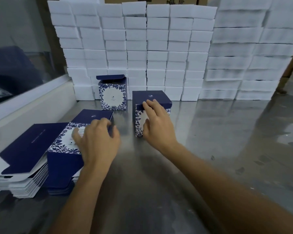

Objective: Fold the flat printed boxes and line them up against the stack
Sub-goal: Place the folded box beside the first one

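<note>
open box at foam stack, inside unseen | right hand loosely on lidded box | left hand spread on flats | steel table

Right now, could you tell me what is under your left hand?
The left hand rests on the top flat printed box of a pile on the steel table. The print beneath the palm is covered.
</note>
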Demonstrator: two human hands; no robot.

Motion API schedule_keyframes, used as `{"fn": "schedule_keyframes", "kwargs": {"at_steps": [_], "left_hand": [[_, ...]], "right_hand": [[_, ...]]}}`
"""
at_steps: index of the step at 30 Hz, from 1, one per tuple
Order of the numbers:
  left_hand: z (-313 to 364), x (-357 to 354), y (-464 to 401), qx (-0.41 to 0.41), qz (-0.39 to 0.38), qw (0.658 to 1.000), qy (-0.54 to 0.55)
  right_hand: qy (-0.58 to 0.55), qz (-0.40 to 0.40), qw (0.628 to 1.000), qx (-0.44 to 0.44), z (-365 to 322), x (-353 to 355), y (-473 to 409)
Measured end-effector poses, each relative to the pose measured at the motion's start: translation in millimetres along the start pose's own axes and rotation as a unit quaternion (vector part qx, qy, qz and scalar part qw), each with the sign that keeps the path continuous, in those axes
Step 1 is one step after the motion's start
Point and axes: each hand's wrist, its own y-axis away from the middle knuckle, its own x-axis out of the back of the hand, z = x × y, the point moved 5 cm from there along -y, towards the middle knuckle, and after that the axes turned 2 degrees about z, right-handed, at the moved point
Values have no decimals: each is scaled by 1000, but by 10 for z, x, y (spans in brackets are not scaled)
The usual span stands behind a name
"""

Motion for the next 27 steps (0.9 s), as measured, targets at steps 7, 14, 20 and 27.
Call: {"fn": "schedule_keyframes", "kwargs": {"at_steps": [7, 14, 20, 27], "left_hand": [[-364, -211, 4, 116, -166, 975, -90], [-421, -248, -26, 118, -139, 978, -105], [-470, -263, -79, 110, -129, 980, -108], [-469, -227, -95, 117, -122, 983, -71]], "right_hand": [[125, -108, 985, -45, 235, -496, -539], [133, -166, 975, -67, 275, -841, -1025], [91, -412, 905, -43, 261, -1268, -975], [59, -291, 954, -30, 316, -1273, -272]]}}
